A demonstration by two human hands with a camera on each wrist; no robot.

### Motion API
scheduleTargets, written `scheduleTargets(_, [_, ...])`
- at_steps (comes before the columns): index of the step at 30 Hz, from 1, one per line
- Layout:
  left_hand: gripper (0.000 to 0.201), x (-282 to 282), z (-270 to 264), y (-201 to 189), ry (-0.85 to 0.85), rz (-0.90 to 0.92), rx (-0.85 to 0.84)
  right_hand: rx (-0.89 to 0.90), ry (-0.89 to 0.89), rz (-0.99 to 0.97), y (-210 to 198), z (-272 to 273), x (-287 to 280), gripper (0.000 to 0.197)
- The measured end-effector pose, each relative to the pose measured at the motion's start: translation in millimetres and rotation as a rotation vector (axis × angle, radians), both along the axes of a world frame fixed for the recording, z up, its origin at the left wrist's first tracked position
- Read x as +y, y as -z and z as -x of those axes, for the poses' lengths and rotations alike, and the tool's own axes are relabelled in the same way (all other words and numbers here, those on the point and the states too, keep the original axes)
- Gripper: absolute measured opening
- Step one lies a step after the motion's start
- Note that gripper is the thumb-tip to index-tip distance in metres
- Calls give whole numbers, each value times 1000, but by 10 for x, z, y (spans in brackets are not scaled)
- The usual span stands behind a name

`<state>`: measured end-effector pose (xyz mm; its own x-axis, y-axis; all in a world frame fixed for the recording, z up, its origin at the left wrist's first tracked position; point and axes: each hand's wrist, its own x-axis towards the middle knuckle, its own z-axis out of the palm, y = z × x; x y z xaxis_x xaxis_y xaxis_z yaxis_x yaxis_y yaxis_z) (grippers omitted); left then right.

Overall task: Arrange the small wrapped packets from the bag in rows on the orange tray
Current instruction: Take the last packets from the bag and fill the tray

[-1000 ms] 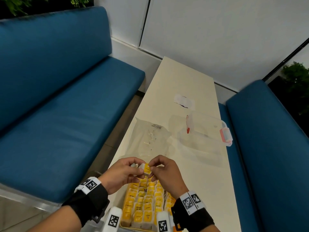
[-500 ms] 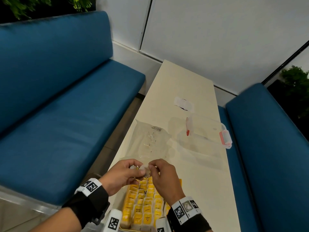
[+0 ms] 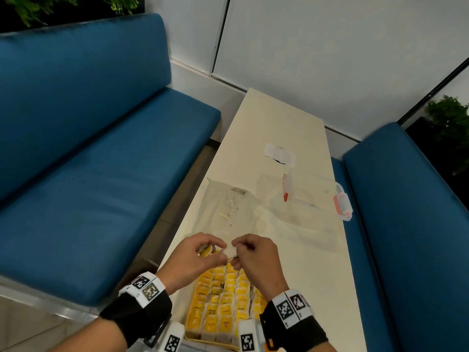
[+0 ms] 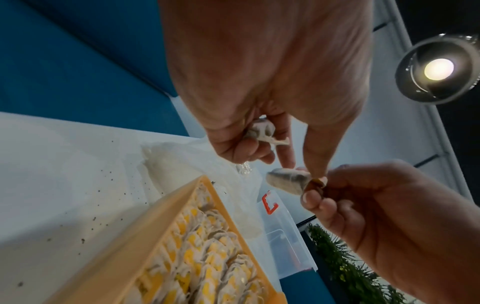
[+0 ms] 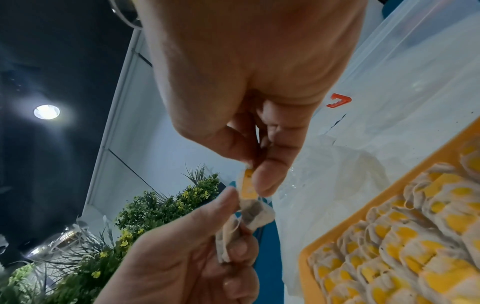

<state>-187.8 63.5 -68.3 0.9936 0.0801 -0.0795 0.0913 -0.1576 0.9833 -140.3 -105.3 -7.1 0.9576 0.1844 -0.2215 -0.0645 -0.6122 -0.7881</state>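
Observation:
Both hands hover over the far end of the orange tray, which holds several rows of white packets with yellow tags. Between the hands is one small white packet. My right hand pinches its yellow tag between thumb and forefinger. My left hand touches that packet's other end with thumb and forefinger. A second packet sits tucked in its curled fingers. The clear plastic bag lies flat on the table just beyond the hands.
A clear plastic box with red latches stands to the right of the bag, a white slip of paper further back. The narrow cream table runs between two blue benches. Dark crumbs dot the table by the tray's left side.
The packet between the hands has turned: its yellow tag faced up a second ago, now its white side shows. Both hands have stayed over the tray's far end.

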Motion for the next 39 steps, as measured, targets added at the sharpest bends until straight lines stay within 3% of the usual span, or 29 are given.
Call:
scheduleTargets(3, [39, -28, 32, -29, 51, -61, 6, -5, -19, 32, -9, 13, 33, 25])
scheduleTargets(5, [43, -45, 43, -16, 52, -104, -13, 22, -14, 29, -1, 16, 55, 23])
scheduleTargets(15, [29, 0, 53, 107, 101, -140, 23, 176, -50, -20, -6, 44, 72, 24])
scheduleTargets(21, [16, 21, 51, 100, 125, -125, 25, 77, -163, 53, 132, 40, 34, 6])
scheduleTargets(27, [6, 2, 133, 61, 155, 63, 86, 156, -204, 30, 216, 102, -3, 7])
scheduleTargets(31, [11, 0, 165, 191, 101, -93, 77, 260, -209, 1, 255, 122, 0, 10])
scheduleTargets(35, [10, 46, 176, 237, 110, -95, 96, 313, -199, 14, 291, 167, -14, 7])
scheduleTargets(39, [17, 171, 174, 319, 3, -161, 177, 442, -255, 64, 389, 252, -45, 8])
